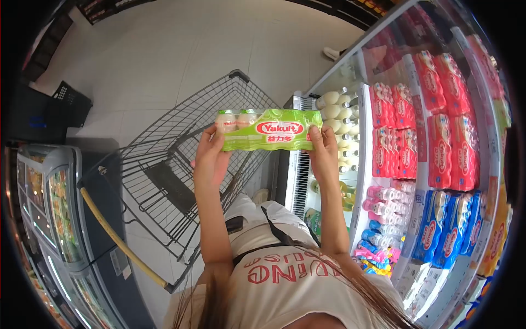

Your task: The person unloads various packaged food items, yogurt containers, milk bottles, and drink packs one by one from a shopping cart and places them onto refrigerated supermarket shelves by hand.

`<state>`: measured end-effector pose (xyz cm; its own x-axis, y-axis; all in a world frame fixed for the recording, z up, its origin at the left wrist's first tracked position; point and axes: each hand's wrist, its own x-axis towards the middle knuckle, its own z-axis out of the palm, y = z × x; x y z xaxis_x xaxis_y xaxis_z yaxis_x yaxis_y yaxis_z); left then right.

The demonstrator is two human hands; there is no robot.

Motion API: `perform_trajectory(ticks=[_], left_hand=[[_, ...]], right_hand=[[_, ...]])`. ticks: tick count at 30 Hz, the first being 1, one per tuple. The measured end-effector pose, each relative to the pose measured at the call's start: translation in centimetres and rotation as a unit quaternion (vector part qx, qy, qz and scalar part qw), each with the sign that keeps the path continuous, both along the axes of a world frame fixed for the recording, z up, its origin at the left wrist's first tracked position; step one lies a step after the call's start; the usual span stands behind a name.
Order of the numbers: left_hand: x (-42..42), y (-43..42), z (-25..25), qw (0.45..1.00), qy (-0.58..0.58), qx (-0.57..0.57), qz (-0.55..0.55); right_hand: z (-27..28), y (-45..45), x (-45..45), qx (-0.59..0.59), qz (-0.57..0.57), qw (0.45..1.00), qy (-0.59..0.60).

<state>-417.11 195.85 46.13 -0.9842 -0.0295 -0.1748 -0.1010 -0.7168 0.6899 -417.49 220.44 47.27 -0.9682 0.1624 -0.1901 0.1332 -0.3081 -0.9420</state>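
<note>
A green Yakult pack (268, 130) of small bottles is held up level, its printed label facing me. My left hand (210, 155) grips the pack's left end, fingers behind it. At the right end, my right hand (325, 149) has its thumb on the front of the wrap and its fingers mostly hidden behind. Beneath and behind the pack stands a wire shopping cart (159, 137) with a yellow handle (123, 238). No goods show in the visible part of its basket.
A chilled shelf on the right holds red Yakult packs (441, 148), blue packs (449, 227) and white bottles (341, 118). On the left are a glass-fronted freezer (64, 214) and a black basket (71, 104). Someone's shoe (331, 54) shows near the top.
</note>
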Motion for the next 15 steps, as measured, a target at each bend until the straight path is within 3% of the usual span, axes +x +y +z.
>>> perform_trajectory(ticks=[7, 13, 15], left_hand=[[-3.5, 11.9, 4.8, 0.986, 0.088, 0.009, -0.138], [-5.1, 21.7, 10.0, 0.972, 0.184, -0.059, -0.136], [-5.5, 25.4, 12.4, 0.959, 0.228, -0.058, -0.156]], right_hand=[[6.5, 9.3, 7.4, 0.069, -0.109, 0.981, 0.146], [10.2, 14.3, 11.6, 0.175, -0.207, 0.931, 0.245], [12.2, 15.4, 12.4, 0.241, -0.289, 0.891, 0.252]])
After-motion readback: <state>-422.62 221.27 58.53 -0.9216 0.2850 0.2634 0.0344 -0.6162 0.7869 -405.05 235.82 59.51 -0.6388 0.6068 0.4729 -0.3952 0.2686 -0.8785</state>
